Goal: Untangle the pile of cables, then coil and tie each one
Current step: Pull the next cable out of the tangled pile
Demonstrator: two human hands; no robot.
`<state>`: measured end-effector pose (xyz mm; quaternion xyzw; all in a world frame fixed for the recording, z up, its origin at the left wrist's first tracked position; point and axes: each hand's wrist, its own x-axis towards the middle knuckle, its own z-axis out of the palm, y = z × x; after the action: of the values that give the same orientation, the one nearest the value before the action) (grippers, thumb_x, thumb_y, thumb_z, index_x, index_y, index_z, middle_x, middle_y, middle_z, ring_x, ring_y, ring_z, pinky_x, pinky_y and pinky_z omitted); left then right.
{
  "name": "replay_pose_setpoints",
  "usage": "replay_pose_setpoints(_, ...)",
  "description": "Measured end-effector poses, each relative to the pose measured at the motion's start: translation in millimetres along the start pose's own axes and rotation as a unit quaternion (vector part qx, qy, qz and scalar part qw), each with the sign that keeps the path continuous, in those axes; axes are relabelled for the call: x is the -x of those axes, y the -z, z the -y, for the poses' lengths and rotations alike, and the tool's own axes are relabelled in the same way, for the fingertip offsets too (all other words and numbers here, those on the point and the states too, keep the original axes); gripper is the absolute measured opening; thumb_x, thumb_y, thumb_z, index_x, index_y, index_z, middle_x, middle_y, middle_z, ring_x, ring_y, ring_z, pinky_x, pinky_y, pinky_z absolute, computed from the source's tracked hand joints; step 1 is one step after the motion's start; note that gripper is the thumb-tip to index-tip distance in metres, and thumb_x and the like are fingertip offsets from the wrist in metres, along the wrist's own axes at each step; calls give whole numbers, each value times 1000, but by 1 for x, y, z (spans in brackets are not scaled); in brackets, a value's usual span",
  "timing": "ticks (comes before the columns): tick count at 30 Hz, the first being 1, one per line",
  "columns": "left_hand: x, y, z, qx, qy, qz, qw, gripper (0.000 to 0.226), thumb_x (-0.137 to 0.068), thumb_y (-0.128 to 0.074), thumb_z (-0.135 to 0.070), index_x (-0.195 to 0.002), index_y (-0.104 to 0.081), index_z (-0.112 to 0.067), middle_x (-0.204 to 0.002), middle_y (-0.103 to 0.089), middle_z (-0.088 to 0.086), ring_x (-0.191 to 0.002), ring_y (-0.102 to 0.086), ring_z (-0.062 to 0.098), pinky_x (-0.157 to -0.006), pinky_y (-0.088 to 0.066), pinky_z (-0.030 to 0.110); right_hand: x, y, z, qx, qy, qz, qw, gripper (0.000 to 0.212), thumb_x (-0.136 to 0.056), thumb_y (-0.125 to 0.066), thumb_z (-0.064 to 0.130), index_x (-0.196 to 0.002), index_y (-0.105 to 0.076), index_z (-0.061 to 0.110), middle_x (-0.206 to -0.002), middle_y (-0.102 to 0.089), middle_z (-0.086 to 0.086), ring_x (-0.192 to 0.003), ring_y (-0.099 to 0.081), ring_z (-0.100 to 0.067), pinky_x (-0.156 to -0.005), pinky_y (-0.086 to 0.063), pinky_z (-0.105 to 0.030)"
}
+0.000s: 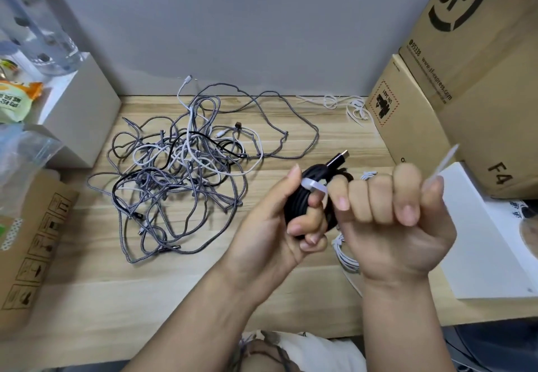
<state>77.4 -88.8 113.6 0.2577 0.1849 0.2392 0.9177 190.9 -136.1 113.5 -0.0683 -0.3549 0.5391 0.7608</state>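
Now cinching the tie on the black coil

Left hand (270, 220) is gripping the coiled black round cable (302, 197), fingers curled around the bundle, thumb beside the thin white plastic zip tie (316, 186) looped over it. Right hand (393, 211) is fisted, pinching the tie's tail. Judgement: pulling straight away from the coil while holding loops steady should seat it snugly. The tangled pile of grey, white and black cables (180, 168) is lying well apart on the wooden counter (145, 284).

Black coiled cable (302, 197), white tie (316, 184), grey-braided tangle (180, 173), pale wood-grain desk (145, 299).
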Motion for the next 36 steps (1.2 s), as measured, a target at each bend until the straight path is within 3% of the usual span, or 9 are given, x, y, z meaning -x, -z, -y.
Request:
replay_pose_setpoints(5,8,9,-14,-152,-62,-21,986,20,-75,-38,-24,-70,-52,-11,-50,-35,-5,-50,-25,10,-51,-27,21,5,6,16,159,-53,-83,982,38,-84,-61,29,-54,-40,18,-45,-30,2,-40,-28,-16,-70,-48,-23)
replay_pose_setpoints(11,14,8,-17,-338,-116,-38,933,14,-64,-48,-26,-64,-54,-13,-50,-39,-5,-47,-32,8,-48,-30,15,1,2,26,249,-132,-132,951,29,-58,-78,28,-42,-54,22,-36,-39,11,-34,-33,-5,-56,-45,-20)
replay_pose_setpoints(14,16,5,-18,-353,-120,-20,928,10,-65,-49,-19,-65,-54,-9,-52,-41,-4,-48,-34,7,-47,-30,13,1,0,29,292,-155,-152,932,23,-56,-63,15,-37,-52,21,-32,-39,9,-31,-36,-7,-50,-40,-20)
replay_pose_setpoints(21,20,7,-19,-408,-131,5,903,14,-63,-54,-27,-67,-60,-15,-52,-42,-12,-52,-35,5,-50,-30,13,-1,-5,34,384,-253,-115,880,21,-54,-62,25,-35,-52,23,-34,-41,7,-36,-41,-14,-53,-15,-41)
replay_pose_setpoints(23,21,7,-19,-439,-135,10,888,13,-65,-53,-32,-67,-63,-24,-53,-41,-13,-54,-35,5,-51,-29,16,-3,-5,35,417,-293,-83,856,21,-54,-62,29,-35,-54,24,-36,-44,7,-40,-35,-20,-51,-15,-37)
replay_pose_setpoints(26,24,6,-19,-479,-134,26,867,17,-67,-51,-31,-73,-61,-19,-59,-44,-12,-58,-37,4,-53,-31,16,-5,-4,35,430,-328,-64,839,20,-53,-63,30,-35,-55,23,-38,-46,5,-45,-27,-24,-45,-16,-25)
replay_pose_setpoints(28,24,6,-19,-490,-133,29,861,19,-68,-51,-32,-75,-61,-18,-59,-44,-12,-58,-36,4,-53,-30,15,-5,-4,35,431,-326,-66,839,20,-54,-64,30,-36,-56,24,-38,-46,7,-45,-24,-24,-45,-17,-23)
replay_pose_setpoints(32,22,6,-22,-437,-129,36,890,14,-67,-53,-31,-73,-63,-23,-51,-43,-14,-53,-36,4,-52,-29,18,-1,-4,32,396,-275,-111,869,20,-54,-62,25,-36,-54,25,-35,-42,8,-35,-35,-13,-50,-17,-37)
replay_pose_setpoints(36,22,8,-22,-416,-127,34,900,14,-65,-54,-30,-72,-63,-22,-49,-46,-11,-51,-39,9,-51,-33,18,0,-2,30,369,-257,-125,884,20,-52,-63,21,-35,-53,22,-34,-39,6,-34,-40,-8,-46,-28,-25)
